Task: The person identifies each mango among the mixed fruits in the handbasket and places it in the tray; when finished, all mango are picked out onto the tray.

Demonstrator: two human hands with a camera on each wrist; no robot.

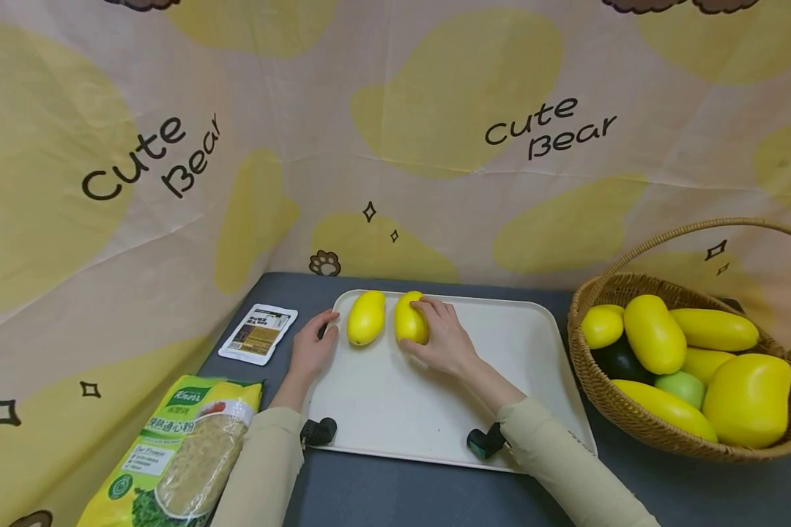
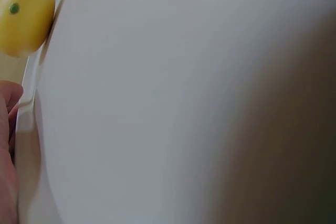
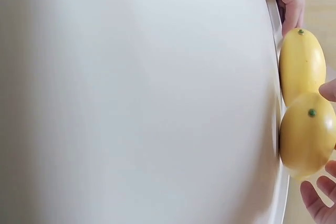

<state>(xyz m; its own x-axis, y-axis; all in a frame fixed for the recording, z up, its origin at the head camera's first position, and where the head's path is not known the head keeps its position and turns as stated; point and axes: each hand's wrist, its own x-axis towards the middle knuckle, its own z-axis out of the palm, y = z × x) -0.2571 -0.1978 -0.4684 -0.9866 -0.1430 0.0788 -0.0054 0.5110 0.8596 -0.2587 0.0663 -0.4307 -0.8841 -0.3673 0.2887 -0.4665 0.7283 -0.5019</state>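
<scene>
Two yellow mango-like fruits lie side by side at the far left corner of a white tray (image 1: 402, 402). My right hand (image 1: 438, 337) curls round the right fruit (image 1: 409, 322); in the right wrist view its fingertips (image 3: 317, 200) and thumb flank that fruit (image 3: 307, 135) against the tray (image 3: 131, 103) rim. The left fruit (image 1: 366, 318) lies free, touching its neighbour (image 3: 300, 64). My left hand (image 1: 313, 348) grips the tray's left rim, thumb on top. The left wrist view shows that hand (image 2: 8, 129) at the rim, the tray (image 2: 157, 103) and one fruit (image 2: 23, 14).
A wicker basket (image 1: 606, 395) with a tall handle stands at the right, filled with several yellow fruits, a green one and a dark one. A green-yellow pasta bag (image 1: 184, 446) and a small white sachet (image 1: 258, 333) lie left of the tray. A printed cloth backs the table.
</scene>
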